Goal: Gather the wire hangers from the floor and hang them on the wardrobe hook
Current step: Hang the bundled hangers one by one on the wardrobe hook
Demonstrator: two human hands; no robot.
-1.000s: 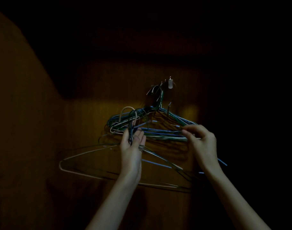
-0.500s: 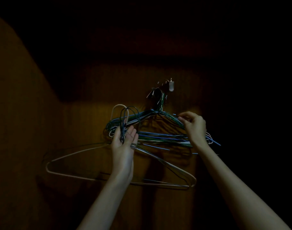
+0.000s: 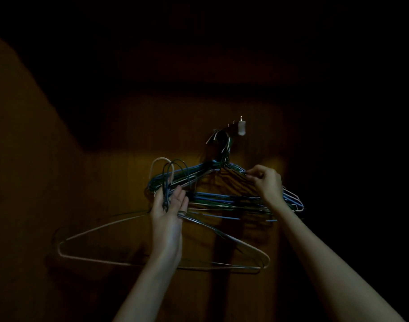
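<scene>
A bundle of blue, green and white wire hangers (image 3: 222, 198) hangs from the small hook rack (image 3: 236, 127) on the dim wooden wardrobe wall. My right hand (image 3: 267, 182) pinches the right shoulder wires of that hung bundle, just below the hook. My left hand (image 3: 169, 208) holds a second set of hangers by their necks, with the hook ends (image 3: 168, 168) sticking up above my fingers. Their pale and dark triangular frames (image 3: 152, 242) hang low and wide below my left hand.
The brown wooden wardrobe back panel (image 3: 120, 173) lies right behind the hangers. A side panel (image 3: 24, 159) angles in on the left. Everything above and to the right is too dark to make out.
My right hand has risen from the lower bars of the hung bundle to its upper right shoulder. My left hand with its held hangers has shifted slightly left and down.
</scene>
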